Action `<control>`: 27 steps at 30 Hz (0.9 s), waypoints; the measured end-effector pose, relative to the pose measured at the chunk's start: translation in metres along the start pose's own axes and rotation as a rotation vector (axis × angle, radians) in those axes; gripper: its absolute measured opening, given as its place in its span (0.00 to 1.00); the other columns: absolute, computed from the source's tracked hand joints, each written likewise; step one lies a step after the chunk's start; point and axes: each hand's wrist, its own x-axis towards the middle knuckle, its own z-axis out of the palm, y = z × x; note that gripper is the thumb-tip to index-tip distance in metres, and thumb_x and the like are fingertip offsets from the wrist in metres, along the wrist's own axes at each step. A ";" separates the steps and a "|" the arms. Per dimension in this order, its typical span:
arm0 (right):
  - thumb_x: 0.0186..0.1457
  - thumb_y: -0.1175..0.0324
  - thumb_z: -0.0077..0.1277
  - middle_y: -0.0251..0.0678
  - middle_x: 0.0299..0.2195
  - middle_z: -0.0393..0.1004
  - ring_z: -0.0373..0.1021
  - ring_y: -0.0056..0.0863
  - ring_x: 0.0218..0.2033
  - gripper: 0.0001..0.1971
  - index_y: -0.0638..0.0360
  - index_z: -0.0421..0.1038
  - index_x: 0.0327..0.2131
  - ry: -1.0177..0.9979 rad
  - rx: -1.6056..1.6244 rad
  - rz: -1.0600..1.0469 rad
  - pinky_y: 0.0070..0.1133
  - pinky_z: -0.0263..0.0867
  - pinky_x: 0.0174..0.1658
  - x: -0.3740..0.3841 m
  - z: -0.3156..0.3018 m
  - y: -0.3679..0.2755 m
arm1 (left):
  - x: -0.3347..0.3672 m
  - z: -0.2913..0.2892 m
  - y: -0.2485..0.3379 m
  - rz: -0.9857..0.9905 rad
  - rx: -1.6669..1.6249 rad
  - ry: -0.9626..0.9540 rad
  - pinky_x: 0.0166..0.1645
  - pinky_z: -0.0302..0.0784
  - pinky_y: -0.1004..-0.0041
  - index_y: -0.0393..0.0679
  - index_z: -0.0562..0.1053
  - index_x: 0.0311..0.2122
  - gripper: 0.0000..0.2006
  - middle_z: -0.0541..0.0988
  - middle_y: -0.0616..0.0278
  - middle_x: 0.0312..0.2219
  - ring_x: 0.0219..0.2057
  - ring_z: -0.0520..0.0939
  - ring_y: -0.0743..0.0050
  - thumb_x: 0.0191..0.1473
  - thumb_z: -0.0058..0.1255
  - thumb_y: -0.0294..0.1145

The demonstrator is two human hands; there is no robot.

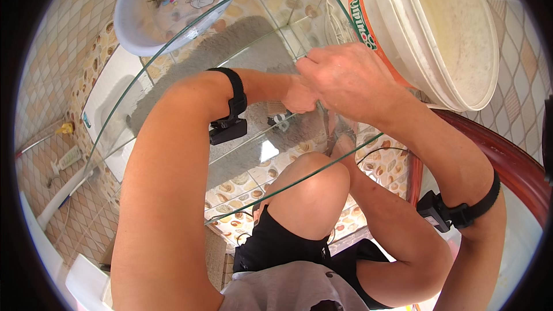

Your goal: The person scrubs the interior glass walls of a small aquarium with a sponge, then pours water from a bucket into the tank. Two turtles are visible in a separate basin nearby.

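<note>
A glass tank (259,197) with green-edged panes and an open top stands in front of me. My left hand (299,93) reaches over it, its fingers bent inward and partly covered by the other hand. Close against it, my right hand (348,75) is curled into a fist near the tank's right side. Whatever the two hands hold lies hidden behind the fingers. Beneath the hands, through the glass, a small black-and-white shape (280,121) shows, too unclear to name. Each forearm wears a black strap with a small box.
A pale basin (128,26) with two turtles in water sits beyond the tank at far left. On the right stands a white bucket (403,17) with an orange band, near a dark red curved wooden edge (498,155). My bent knee (314,187) is close to the tank's near side.
</note>
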 end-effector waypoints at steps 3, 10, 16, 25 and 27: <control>0.45 0.70 0.56 0.41 0.25 0.77 0.78 0.39 0.27 0.06 0.62 0.74 0.24 0.015 -0.012 -0.008 0.32 0.74 0.29 0.000 0.001 0.000 | 0.004 0.002 -0.001 -0.001 -0.009 0.016 0.45 0.79 0.55 0.49 0.82 0.26 0.10 0.83 0.60 0.29 0.37 0.84 0.53 0.47 0.53 0.40; 0.46 0.73 0.53 0.41 0.25 0.77 0.79 0.40 0.29 0.03 0.62 0.74 0.25 0.010 -0.011 -0.024 0.32 0.75 0.31 0.001 -0.002 0.000 | 0.007 0.002 -0.001 0.009 -0.015 0.036 0.47 0.78 0.55 0.49 0.82 0.29 0.09 0.82 0.60 0.32 0.39 0.82 0.53 0.47 0.53 0.39; 0.46 0.73 0.53 0.42 0.25 0.77 0.78 0.40 0.29 0.03 0.62 0.74 0.25 0.028 0.011 -0.010 0.32 0.75 0.31 0.002 -0.004 -0.002 | 0.007 0.002 0.001 0.015 -0.020 0.037 0.49 0.77 0.56 0.48 0.81 0.31 0.10 0.81 0.59 0.35 0.42 0.81 0.53 0.47 0.53 0.39; 0.46 0.72 0.54 0.42 0.26 0.77 0.78 0.40 0.28 0.03 0.62 0.74 0.25 0.029 -0.006 -0.023 0.32 0.75 0.30 0.000 0.001 0.000 | 0.013 0.006 -0.006 0.004 -0.016 0.065 0.52 0.76 0.56 0.48 0.80 0.35 0.11 0.80 0.58 0.39 0.45 0.80 0.53 0.48 0.53 0.39; 0.46 0.73 0.54 0.42 0.26 0.78 0.78 0.41 0.28 0.03 0.62 0.74 0.25 0.015 0.008 -0.015 0.32 0.75 0.30 0.001 0.000 -0.001 | 0.011 0.005 -0.004 -0.003 -0.015 0.064 0.52 0.75 0.56 0.48 0.80 0.36 0.12 0.79 0.58 0.40 0.46 0.79 0.53 0.48 0.53 0.38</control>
